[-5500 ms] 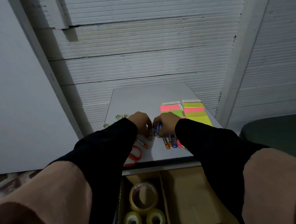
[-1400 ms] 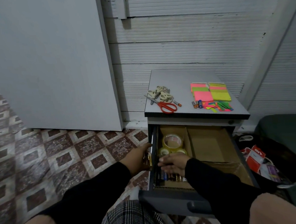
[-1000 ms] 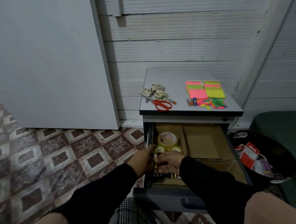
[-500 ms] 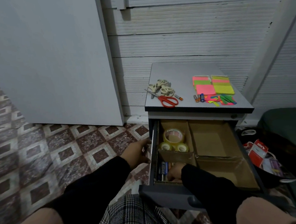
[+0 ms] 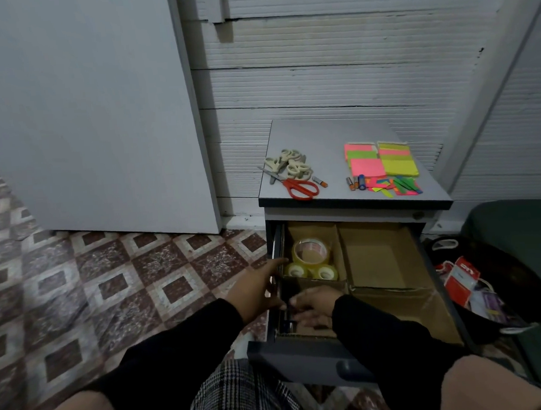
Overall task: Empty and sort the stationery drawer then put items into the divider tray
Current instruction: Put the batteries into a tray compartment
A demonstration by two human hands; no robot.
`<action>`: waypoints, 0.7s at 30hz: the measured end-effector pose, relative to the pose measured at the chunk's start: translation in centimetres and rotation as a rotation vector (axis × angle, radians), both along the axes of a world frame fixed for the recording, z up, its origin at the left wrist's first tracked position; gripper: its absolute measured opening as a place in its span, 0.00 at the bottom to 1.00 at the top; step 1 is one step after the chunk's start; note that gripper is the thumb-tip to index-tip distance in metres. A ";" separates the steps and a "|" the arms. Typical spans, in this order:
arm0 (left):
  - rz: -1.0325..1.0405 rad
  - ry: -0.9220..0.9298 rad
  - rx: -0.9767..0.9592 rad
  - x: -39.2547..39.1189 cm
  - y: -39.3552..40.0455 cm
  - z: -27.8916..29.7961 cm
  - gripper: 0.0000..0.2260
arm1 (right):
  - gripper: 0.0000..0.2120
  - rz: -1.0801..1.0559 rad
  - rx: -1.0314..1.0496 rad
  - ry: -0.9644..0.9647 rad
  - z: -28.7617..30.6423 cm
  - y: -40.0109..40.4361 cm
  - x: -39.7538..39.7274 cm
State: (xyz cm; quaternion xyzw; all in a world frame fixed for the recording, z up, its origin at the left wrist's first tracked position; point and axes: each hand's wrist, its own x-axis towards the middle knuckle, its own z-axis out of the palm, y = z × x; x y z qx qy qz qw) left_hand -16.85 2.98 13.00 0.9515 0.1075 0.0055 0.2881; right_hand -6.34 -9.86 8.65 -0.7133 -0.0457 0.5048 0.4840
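Observation:
The grey drawer (image 5: 305, 353) stands pulled out, lined with a cardboard divider tray (image 5: 378, 255). Its rear-left compartment holds three clear tape rolls (image 5: 309, 253). Batteries (image 5: 290, 325) lie in the front-left compartment. My right hand (image 5: 314, 307) lies over them, fingers stretched to the left. My left hand (image 5: 256, 289) is against the drawer's left wall, its fingers hidden behind the wall. On the cabinet top (image 5: 331, 133) lie red scissors (image 5: 300, 188), cream scissors (image 5: 289, 165), neon sticky notes (image 5: 380, 162), coloured tabs (image 5: 396, 186) and more batteries (image 5: 355, 183).
The tray's large right compartments hold nothing. A dark bag (image 5: 492, 285) with red packets sits on the floor right of the drawer, beside a green seat (image 5: 521, 235). A white board (image 5: 79, 106) leans on the wall at the left above patterned floor tiles.
Since five seconds ago both hands left the cabinet top and went down to the drawer. In the last half second my right hand rose a little in the front-left compartment and reached leftward.

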 end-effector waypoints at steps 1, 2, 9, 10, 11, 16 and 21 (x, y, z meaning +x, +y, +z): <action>-0.015 -0.011 0.003 0.2 -0.4 0.0 0.36 | 0.05 -0.055 0.098 0.047 0.9 -0.2 -0.1; -0.030 -0.020 0.009 0.4 -0.7 0.0 0.37 | 0.04 -0.102 0.172 0.073 1.4 -0.4 0.1; -0.075 -0.021 0.026 1.5 -2.1 -0.8 0.40 | 0.05 -0.128 0.209 0.092 2.4 -1.3 0.4; -0.082 -0.006 0.027 1.5 -2.2 -0.9 0.40 | 0.05 -0.141 0.192 0.093 2.0 -1.4 0.7; -0.077 0.009 0.040 1.5 -2.2 -0.9 0.40 | 0.05 -0.150 0.161 0.090 1.9 -1.4 0.7; 0.089 0.076 0.134 1.1 -0.6 -0.9 0.33 | 0.06 -0.039 -0.207 -0.099 -0.7 -1.2 0.4; 0.127 0.157 0.078 0.5 0.4 -1.3 0.25 | 0.16 0.162 -0.362 -0.320 -2.9 -0.4 0.7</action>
